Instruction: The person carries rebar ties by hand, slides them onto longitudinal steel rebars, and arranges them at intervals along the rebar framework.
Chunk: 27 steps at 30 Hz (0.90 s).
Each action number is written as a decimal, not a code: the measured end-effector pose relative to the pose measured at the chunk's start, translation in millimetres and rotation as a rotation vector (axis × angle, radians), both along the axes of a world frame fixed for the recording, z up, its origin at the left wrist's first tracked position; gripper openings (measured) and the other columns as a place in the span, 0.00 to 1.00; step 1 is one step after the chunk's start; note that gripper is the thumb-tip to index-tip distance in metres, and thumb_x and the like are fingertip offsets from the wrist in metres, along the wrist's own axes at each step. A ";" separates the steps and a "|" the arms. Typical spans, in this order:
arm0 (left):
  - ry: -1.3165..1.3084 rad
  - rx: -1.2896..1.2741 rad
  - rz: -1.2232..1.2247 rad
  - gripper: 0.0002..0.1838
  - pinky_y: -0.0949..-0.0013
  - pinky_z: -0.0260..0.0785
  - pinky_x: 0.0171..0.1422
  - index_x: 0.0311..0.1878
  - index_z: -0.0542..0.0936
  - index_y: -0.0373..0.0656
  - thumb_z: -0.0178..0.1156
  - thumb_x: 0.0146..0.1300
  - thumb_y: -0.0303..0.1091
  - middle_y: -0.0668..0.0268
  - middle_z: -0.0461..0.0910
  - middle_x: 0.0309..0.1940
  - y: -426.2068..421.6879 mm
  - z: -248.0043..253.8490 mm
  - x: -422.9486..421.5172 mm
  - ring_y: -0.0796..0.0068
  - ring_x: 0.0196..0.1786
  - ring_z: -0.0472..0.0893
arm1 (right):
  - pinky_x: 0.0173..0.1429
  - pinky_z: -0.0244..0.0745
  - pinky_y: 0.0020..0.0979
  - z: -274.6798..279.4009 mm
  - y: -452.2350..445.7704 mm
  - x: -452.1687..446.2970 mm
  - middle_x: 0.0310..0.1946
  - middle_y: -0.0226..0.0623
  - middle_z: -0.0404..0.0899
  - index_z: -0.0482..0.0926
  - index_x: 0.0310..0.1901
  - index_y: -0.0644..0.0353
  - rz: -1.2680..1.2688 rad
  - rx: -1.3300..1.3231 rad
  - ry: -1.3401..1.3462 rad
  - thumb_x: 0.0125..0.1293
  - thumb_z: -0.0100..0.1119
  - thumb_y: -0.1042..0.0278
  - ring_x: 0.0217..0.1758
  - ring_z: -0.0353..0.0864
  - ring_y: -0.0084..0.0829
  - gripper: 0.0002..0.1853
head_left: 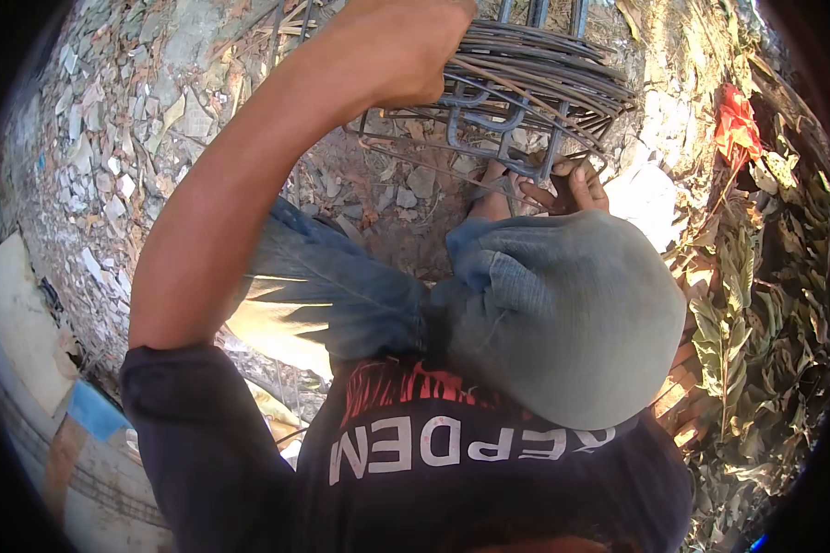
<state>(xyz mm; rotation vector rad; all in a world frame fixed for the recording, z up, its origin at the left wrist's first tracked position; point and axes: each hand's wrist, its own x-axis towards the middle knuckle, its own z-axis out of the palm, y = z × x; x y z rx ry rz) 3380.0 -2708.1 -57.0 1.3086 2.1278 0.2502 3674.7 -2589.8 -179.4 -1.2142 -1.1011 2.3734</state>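
Observation:
A bundle of thin bent steel rods [544, 69], stacked like rebar stirrups, lies at the top middle, with thicker ribbed steel bars [554, 140] running through it. Over its left end is my left hand [424, 46], closed in a fist; whatever the fingers hold is hidden under it. My right hand [576, 187] shows just beyond my knee, its fingers curled around the near end of the steel rods. My right knee [581, 304], in blue jeans, hides the wrist and forearm. Part of a bare foot [495, 195] appears beside the right hand.
Broken stone and tile rubble [111, 175] covers the ground at left. Dry leaves [747, 313] pile up at right, with a red plastic scrap [738, 124] above them. A pale board [18, 313] and a blue piece [95, 411] lie at lower left.

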 end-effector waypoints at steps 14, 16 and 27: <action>0.026 -0.068 -0.095 0.15 0.50 0.78 0.56 0.47 0.81 0.32 0.63 0.55 0.26 0.42 0.86 0.41 2.5 -5.4 -5.2 0.44 0.51 0.86 | 0.52 0.90 0.36 -15.8 7.1 -3.4 0.45 0.48 0.85 0.76 0.48 0.64 0.022 0.186 -0.079 0.80 0.58 0.58 0.47 0.88 0.35 0.15; 0.011 -0.028 -0.082 0.16 0.50 0.78 0.56 0.47 0.80 0.31 0.63 0.55 0.26 0.42 0.86 0.41 -1.2 -7.6 -4.8 0.44 0.50 0.86 | 0.52 0.90 0.36 -16.9 8.7 -3.8 0.47 0.50 0.85 0.76 0.49 0.65 0.045 0.196 -0.083 0.79 0.58 0.58 0.48 0.88 0.36 0.15; 0.004 -0.065 -0.068 0.17 0.49 0.79 0.54 0.49 0.79 0.31 0.64 0.54 0.25 0.41 0.86 0.40 1.3 -6.0 -1.3 0.43 0.49 0.86 | 0.63 0.87 0.46 -15.2 -1.3 -11.9 0.53 0.58 0.85 0.79 0.60 0.72 0.238 -0.133 0.115 0.71 0.66 0.74 0.55 0.89 0.45 0.19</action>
